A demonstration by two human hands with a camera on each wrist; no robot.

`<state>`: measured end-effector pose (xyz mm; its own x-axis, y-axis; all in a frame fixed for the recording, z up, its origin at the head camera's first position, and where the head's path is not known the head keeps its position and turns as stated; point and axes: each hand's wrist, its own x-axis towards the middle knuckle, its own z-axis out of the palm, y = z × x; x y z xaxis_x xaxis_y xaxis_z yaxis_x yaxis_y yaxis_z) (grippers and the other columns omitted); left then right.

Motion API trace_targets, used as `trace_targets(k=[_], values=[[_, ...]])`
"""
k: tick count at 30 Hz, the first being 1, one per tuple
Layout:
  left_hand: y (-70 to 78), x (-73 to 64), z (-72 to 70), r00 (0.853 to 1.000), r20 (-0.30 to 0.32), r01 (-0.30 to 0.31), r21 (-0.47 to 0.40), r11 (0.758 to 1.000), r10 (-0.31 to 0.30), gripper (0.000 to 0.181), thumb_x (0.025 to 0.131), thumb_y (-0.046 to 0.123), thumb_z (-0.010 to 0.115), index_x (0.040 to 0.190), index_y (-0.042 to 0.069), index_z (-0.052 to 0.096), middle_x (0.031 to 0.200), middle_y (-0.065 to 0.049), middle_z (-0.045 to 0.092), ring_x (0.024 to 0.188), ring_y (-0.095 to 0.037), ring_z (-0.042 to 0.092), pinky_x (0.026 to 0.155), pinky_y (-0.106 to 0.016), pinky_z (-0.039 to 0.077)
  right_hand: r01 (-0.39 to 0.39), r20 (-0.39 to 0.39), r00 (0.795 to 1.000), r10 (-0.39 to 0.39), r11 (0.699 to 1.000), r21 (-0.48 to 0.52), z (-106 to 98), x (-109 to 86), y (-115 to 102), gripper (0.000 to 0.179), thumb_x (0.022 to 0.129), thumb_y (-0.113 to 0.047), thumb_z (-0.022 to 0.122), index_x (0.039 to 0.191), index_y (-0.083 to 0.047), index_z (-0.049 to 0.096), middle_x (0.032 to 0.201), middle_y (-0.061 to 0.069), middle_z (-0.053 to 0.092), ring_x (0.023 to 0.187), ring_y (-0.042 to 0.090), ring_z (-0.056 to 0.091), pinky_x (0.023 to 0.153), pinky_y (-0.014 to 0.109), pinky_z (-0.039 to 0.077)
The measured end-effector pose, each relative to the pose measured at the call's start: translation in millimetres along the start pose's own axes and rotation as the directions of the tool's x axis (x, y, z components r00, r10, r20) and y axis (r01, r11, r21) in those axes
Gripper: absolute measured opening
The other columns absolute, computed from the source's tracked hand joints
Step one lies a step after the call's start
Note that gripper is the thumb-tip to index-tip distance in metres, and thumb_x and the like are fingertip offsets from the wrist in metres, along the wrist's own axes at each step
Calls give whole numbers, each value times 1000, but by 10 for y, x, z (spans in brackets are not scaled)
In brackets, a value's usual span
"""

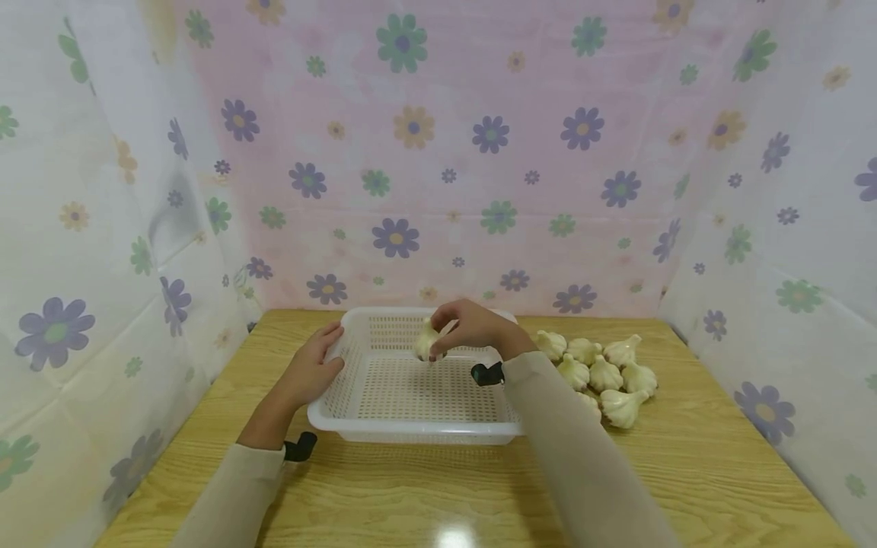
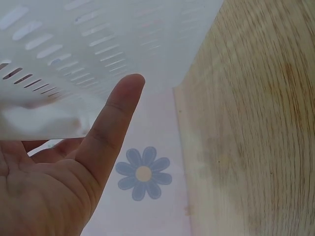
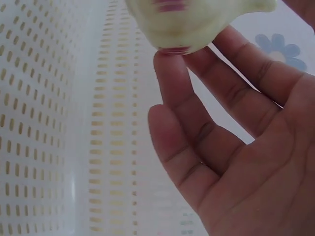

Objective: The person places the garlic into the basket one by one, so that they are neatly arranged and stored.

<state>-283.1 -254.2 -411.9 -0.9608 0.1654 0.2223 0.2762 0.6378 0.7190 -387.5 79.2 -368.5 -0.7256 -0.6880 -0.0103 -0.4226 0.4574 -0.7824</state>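
Note:
In the head view a garlic bulb (image 1: 426, 342) hangs over the white plastic basket (image 1: 418, 428), pinched by my right hand (image 1: 473, 327). The right wrist view has the pale bulb (image 3: 182, 24) with purplish patches at its underside, held at the fingertips, while two lower fingers (image 3: 170, 132) stay off it. On the basket's left side, my left hand (image 1: 311, 369) holds the rim. Seen from the left wrist, one finger (image 2: 110, 118) stretches along the outer slotted wall (image 2: 142, 44), with other fingers partly hidden behind the rim.
Several more garlic bulbs (image 1: 606, 374) lie in a group on the wooden table (image 1: 384, 495), right of the basket; my right forearm covers part of them. Flower-printed cloth (image 1: 445, 152) hangs behind the table and along both sides.

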Motion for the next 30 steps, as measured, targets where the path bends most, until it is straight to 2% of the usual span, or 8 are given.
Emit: trace_targets(k=[7, 12, 17, 24, 30], values=[[9, 1, 11, 1000, 1, -5, 10, 1000, 5, 65, 97, 8, 51, 157, -9, 33, 170, -20, 23, 156, -46, 21, 122, -63, 24, -14, -61, 998, 13, 1000, -15, 104, 67, 0, 47, 79, -28, 90, 120, -9, 73, 116, 6, 73, 111, 27, 66, 91, 41, 58], [-11, -13, 17, 1000, -6, 0, 6, 1000, 0, 64, 98, 9, 51, 158, -8, 33, 171, -18, 23, 155, -45, 23, 121, -62, 27, -48, -94, 994, 48, 999, 2, 202, 156, 42, 44, 79, -26, 91, 117, -10, 75, 111, 3, 75, 104, 20, 69, 90, 38, 58], [-22, -10, 19, 1000, -11, -10, 5, 1000, 10, 64, 98, 8, 51, 158, -8, 33, 170, -18, 24, 156, -44, 23, 122, -61, 27, -80, -111, 990, 84, 996, 40, 295, 243, 73, 41, 79, -23, 91, 115, -9, 76, 109, 4, 77, 99, 20, 71, 88, 38, 60], [-13, -6, 7, 1000, 10, -22, 12, 1000, 22, 64, 98, 6, 52, 157, -10, 32, 169, -22, 23, 155, -48, 22, 121, -64, 27, -127, -146, 982, 123, 992, -18, 451, 349, 12, 41, 78, -26, 91, 114, -12, 79, 106, -2, 77, 97, 15, 71, 89, 37, 59], [-12, -18, 6, 1000, 9, -19, 6, 1000, 19, 65, 98, 7, 51, 158, -9, 31, 170, -21, 23, 154, -47, 23, 119, -65, 30, -140, -153, 980, 130, 989, -57, 589, 449, -104, 32, 80, -26, 90, 109, -15, 81, 102, -4, 79, 98, 15, 70, 95, 41, 57]])
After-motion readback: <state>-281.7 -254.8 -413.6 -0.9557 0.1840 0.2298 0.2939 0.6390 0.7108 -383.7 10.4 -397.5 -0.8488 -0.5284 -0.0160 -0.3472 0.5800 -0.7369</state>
